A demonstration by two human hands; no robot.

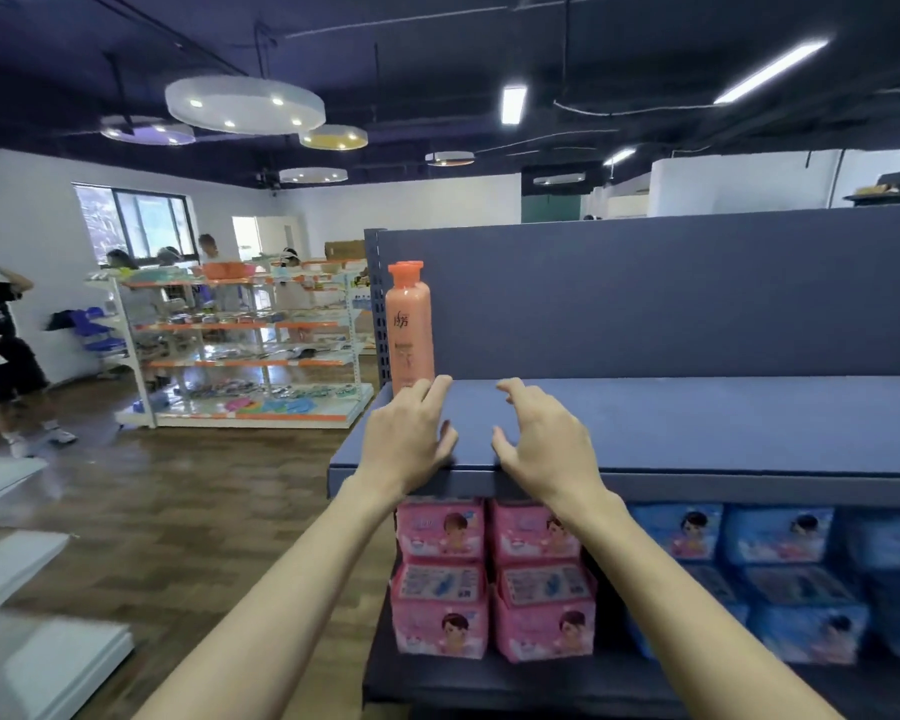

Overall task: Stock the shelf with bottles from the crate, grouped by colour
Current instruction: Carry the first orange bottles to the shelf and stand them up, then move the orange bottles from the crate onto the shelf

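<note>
Head view: both forearms stretch from the bottom of the frame to its centre. The left hand (406,433), fingers loosely spread and empty, touches the base of 1 orange bottle (409,330) standing upright at the left end of the dark shelf (723,423). The right hand (541,444) hovers with fingers curled loosely, holding nothing.

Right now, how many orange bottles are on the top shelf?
2. One orange bottle stands at the left end of the top shelf, just beyond the left hand. A second cap peeks out right behind it, mostly hidden.
</note>
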